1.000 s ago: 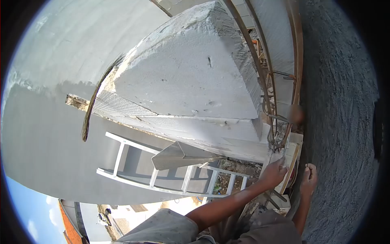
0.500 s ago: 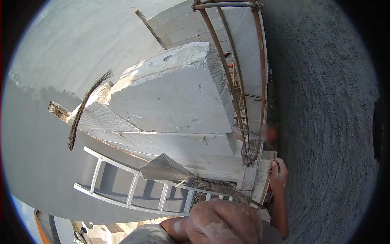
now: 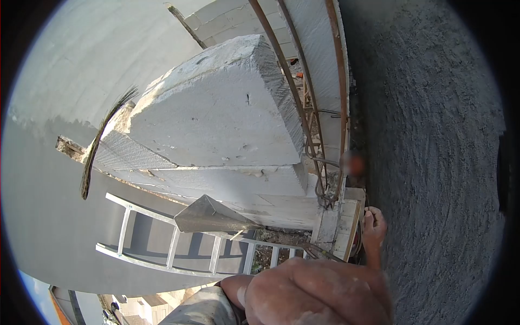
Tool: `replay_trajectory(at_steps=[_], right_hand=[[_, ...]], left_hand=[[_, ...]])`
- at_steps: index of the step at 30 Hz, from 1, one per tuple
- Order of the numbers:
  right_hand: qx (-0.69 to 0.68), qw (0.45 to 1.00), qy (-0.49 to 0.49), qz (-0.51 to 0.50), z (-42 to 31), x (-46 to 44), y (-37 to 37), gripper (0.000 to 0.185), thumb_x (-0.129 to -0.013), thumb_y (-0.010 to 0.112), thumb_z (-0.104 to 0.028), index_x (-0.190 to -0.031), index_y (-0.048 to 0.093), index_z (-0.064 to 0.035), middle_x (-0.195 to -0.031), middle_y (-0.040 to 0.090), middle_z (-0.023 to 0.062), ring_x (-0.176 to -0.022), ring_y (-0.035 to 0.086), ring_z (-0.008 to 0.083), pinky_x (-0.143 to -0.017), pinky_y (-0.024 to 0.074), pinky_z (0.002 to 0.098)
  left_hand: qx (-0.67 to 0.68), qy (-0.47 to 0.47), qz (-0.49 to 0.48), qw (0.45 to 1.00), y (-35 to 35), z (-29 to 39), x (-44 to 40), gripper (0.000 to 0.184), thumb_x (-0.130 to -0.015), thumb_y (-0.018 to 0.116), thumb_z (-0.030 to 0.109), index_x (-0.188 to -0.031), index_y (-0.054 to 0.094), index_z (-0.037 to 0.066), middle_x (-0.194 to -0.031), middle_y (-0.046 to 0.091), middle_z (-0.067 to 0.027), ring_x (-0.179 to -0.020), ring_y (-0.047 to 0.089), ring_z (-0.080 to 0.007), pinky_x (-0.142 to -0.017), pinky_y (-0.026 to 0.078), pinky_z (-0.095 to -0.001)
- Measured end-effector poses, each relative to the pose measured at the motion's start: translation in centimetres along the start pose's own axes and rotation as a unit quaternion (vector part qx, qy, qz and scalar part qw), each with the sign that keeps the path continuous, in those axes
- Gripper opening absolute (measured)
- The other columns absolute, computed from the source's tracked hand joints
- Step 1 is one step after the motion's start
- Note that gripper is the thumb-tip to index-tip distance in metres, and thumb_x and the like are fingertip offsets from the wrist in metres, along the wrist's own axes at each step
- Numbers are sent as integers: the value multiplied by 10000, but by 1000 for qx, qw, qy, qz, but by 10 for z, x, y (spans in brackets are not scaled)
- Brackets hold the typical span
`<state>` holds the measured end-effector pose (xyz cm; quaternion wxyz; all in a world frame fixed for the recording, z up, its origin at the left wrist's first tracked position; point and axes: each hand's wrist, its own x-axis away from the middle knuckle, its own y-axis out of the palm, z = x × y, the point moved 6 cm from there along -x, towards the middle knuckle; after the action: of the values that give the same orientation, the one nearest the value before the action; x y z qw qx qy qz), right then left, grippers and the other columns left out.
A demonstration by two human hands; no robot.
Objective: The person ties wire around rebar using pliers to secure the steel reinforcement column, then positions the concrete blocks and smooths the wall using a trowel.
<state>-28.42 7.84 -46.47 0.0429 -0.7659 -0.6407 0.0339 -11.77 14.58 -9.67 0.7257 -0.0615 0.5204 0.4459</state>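
Note:
My right hand (image 3: 374,221) is in the head view beside the end of the pale block wall (image 3: 330,230). Its fingers are closed in a pinch on what looks like a thin wire or string, barely visible at the fingertips. Just past the hand are rusty reinforcing bars (image 3: 297,92), bent and tied together near their base. My bare, dusty knee (image 3: 309,287) hides part of the forearm. My left hand does not show.
Large white blocks (image 3: 211,119) fill the middle. An aluminium ladder (image 3: 172,246) and a grey angular sheet piece (image 3: 208,215) are at lower left. A bundle of thin strands (image 3: 103,135) hangs over the block edge. Right is a rough grey surface (image 3: 433,162); a blurred reddish shape (image 3: 353,163) adjoins the bars.
The view has shifted, so the blocks and bars sit farther up and left. My right hand stays pinched near the wall end, and my knee covers more of the forearm.

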Motion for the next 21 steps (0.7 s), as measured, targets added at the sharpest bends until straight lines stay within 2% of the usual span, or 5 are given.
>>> replay_trajectory(at_steps=[3, 5, 7, 12, 21], right_hand=[[51, 997, -43, 44, 4, 0, -7, 227, -953, 567, -143, -1075, 656, 26, -872, 657, 77, -750, 591, 136, -691, 472, 271], [54, 997, -58, 1, -27, 3, -10, 251, -947, 574, -134, -1109, 656, 39, -959, 686, 123, -844, 627, 174, -753, 488, 291], [55, 993, -97, -30, -30, 10, -12, 244, -943, 577, -122, -1102, 656, 46, -964, 689, 135, -856, 636, 189, -763, 490, 296], [79, 990, -35, -109, -23, 20, -13, 217, -903, 611, -73, -1069, 679, 50, -997, 704, 219, -910, 702, 292, -800, 520, 340], [178, 965, -23, -193, -14, 22, -3, 265, -891, 587, -90, -1130, 697, -67, -1016, 700, 194, -926, 682, 334, -832, 517, 357]], left_hand=[[-90, -259, 76, 959, -17, -37, 53, 249, -986, 565, 148, -1141, 628, -37, -912, 667, -136, -726, 637, -180, -686, 552, -318], [-223, -566, 130, 782, -66, -94, 112, 348, -981, 603, 223, -1210, 599, -39, -1011, 665, -92, -816, 607, -102, -734, 508, -249], [-368, -484, 220, 763, -115, -135, 171, 328, -1000, 565, 217, -1216, 601, -26, -972, 674, -63, -825, 600, -91, -709, 493, -228], [-287, -511, 215, 781, -149, -171, 221, 340, -1012, 537, 232, -1221, 588, -31, -1017, 685, -76, -840, 636, -96, -692, 511, -228], [-250, -544, 296, 744, -176, -190, 278, 286, -990, 584, 210, -1100, 641, -47, -969, 699, -115, -838, 691, -160, -667, 561, -251]])
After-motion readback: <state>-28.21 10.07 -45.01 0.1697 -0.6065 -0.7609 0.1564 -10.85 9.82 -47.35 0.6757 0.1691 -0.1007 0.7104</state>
